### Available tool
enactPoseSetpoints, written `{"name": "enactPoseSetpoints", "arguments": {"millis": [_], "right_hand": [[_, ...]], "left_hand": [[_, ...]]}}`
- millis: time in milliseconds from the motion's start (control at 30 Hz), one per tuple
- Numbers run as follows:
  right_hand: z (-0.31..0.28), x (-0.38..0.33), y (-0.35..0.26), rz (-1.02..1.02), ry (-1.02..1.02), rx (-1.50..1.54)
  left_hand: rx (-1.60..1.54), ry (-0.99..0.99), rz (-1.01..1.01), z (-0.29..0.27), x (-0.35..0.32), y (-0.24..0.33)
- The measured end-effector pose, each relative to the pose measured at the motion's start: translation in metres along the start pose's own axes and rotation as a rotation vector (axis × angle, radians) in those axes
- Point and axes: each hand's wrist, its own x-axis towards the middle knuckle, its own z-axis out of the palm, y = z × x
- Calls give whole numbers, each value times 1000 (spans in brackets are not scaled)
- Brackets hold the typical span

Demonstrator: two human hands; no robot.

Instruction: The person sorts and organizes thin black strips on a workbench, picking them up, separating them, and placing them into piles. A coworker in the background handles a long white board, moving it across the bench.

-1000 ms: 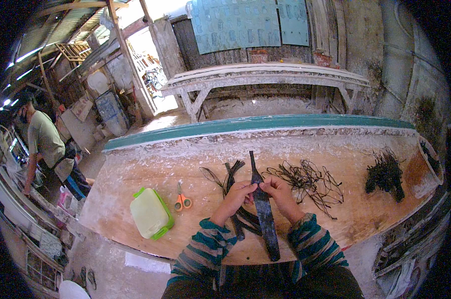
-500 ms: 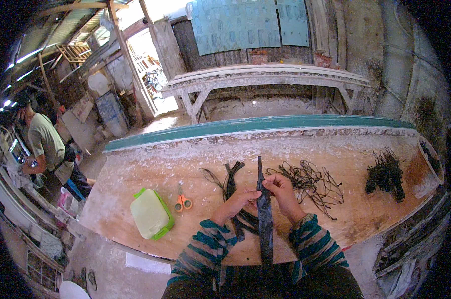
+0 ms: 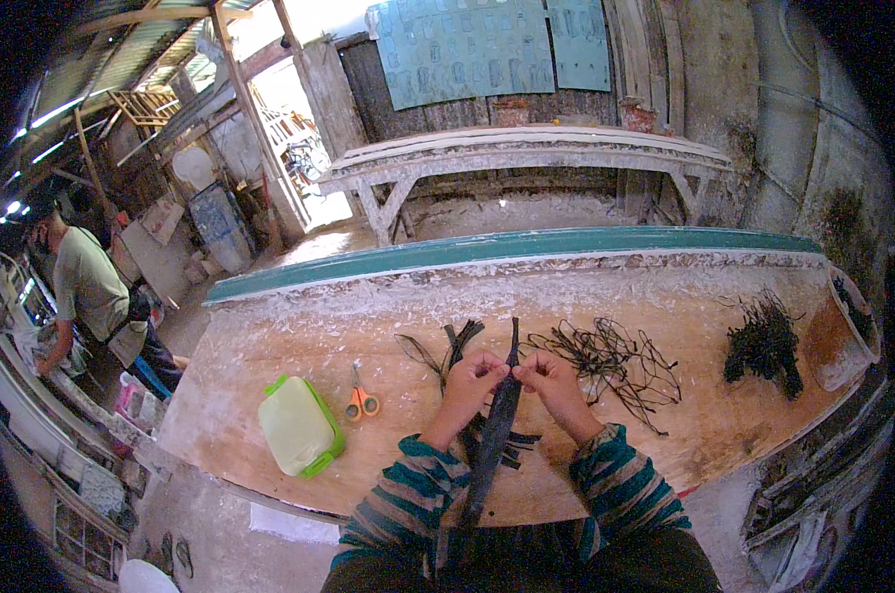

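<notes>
Head view, looking down at a wooden table (image 3: 269, 366). Left hand (image 3: 470, 378) and right hand (image 3: 549, 376), fingers closed, pinch a long dark strip (image 3: 497, 425) held upright between them above the table's near edge. Loose dark strands (image 3: 605, 356) lie just right; orange scissors (image 3: 360, 395) and a pale lidded box (image 3: 297, 425) lie left.

Weathered wooden worktable (image 3: 299, 346), teal strip along far edge. Behind it, long pale bench (image 3: 526, 150) against rough plank wall (image 3: 704, 69); blue-green panel (image 3: 487, 49) hung above. Bright daylight through open doorway (image 3: 289, 99) at left. Dusty concrete floor (image 3: 200, 514).
</notes>
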Motion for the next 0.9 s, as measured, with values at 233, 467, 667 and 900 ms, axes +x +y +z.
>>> {"name": "enactPoseSetpoints", "arguments": {"millis": [233, 467, 667, 900], "right_hand": [[-6, 4, -1, 247, -52, 537], [0, 0, -16, 256, -45, 535], [-2, 0, -11, 220, -85, 357], [2, -2, -13, 264, -111, 470]], "left_hand": [[-545, -91, -191, 4, -4, 14], [-553, -217, -208, -4, -2, 8], [-504, -155, -220, 5, -5, 16], [-477, -107, -149, 1, -2, 7]]}}
